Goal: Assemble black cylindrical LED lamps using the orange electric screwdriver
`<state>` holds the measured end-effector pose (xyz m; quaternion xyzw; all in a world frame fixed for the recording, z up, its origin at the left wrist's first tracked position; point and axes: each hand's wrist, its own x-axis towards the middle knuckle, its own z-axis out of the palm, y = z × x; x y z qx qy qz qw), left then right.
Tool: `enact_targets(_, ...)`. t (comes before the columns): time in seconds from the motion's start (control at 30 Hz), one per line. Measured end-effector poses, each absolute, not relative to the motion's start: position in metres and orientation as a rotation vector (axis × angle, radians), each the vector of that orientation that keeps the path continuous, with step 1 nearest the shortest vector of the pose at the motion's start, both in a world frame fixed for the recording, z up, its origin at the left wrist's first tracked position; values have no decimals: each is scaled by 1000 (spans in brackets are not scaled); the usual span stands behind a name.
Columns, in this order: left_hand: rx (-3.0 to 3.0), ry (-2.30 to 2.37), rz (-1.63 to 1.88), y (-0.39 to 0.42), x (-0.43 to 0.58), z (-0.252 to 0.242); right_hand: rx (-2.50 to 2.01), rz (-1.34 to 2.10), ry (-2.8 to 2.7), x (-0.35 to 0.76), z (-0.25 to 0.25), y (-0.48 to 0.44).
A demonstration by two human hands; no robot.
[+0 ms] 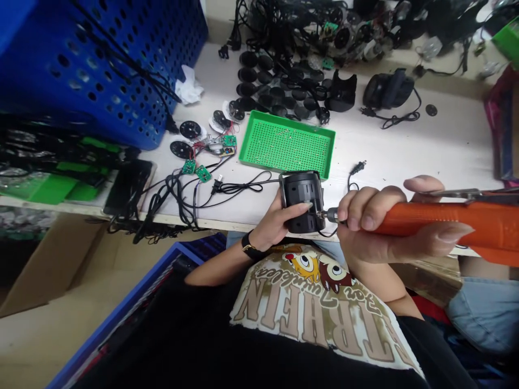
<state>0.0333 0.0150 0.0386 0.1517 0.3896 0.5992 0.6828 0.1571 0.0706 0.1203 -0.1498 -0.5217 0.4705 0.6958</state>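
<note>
My left hand (273,219) grips a black cylindrical plastic housing (302,202), holding it upright at the table's front edge. My right hand (365,227) is wrapped around an orange electric screwdriver (441,227), which lies nearly level and points left. The screwdriver's metal chuck (332,215) reaches the side of the housing, and its bit tip is hidden there. A wristwatch (251,249) sits on my left wrist. A thin black cable (328,234) runs under the housing.
A green perforated tray (287,143) and several green circuit boards (203,173) with cords lie left of my hands. Black discs and housings (341,93) stand behind them. A blue perforated crate (101,70) rises at the far left, and a cardboard box (48,265) sits below the table.
</note>
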Motion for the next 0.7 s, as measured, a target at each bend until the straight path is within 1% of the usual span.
enact_targets(0.23,386,882,1306,7,31,34,-364,919,-1144,151,124,85)
enact_targets(0.47,435,988,1253,4,36,50,-294,1011,-1170,144,98,93)
enact_targets(0.7,542,1048,1228,4,36,47,-159,1089,-1157,138,85,98)
